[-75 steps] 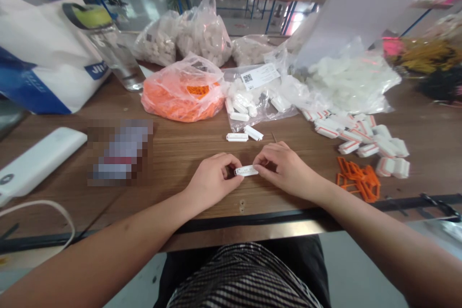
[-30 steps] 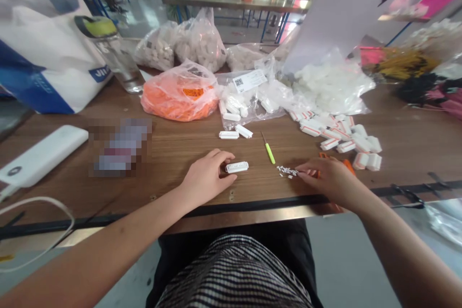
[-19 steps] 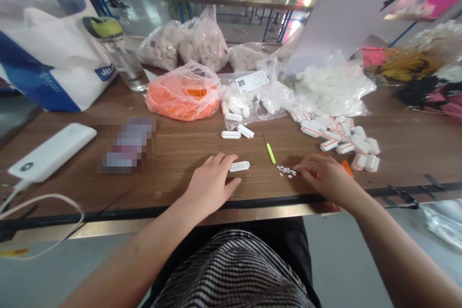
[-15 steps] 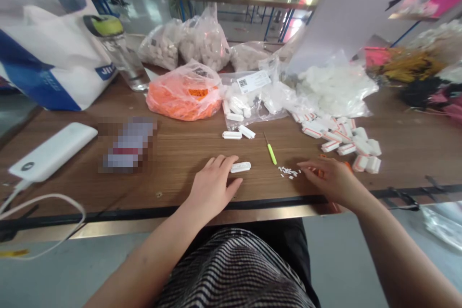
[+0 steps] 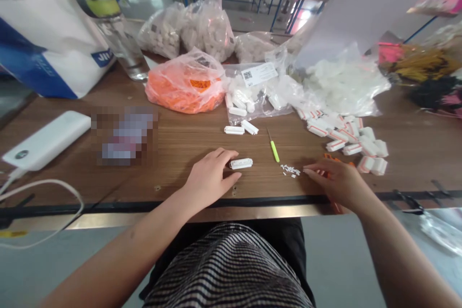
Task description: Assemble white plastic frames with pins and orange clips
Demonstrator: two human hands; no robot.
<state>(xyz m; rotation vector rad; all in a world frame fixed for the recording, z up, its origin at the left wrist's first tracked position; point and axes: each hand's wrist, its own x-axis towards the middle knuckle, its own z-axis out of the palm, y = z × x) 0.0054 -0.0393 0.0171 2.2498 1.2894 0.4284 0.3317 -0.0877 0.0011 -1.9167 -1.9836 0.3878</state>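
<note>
My left hand point(image 5: 209, 175) rests on the table with thumb and fingers apart, beside the left end of a white slotted plastic housing point(image 5: 241, 163). My right hand point(image 5: 335, 178) is low over the table, its thumb and index fingertips brought together. Whatever lies between them is too small to make out. Just left of those fingertips is a small pile of tiny white pieces point(image 5: 290, 170). An awl with a yellow-green handle point(image 5: 275, 151) lies between the hands. Partly hidden beneath my right hand is an orange item point(image 5: 331, 157).
Two white housings point(image 5: 234, 130) lie before an opened clear bag point(image 5: 260, 110). White blocks with orange stripes point(image 5: 335, 145) are heaped at right. An orange-filled bag point(image 5: 184, 89), a bottle point(image 5: 126, 53) and a power bank point(image 5: 46, 139) stand or lie farther left.
My left hand has drawn slightly left, away from the white housing, showing more of it. My right hand stays by the tiny pieces, its fingertips closer together. The camera view has shifted a little.
</note>
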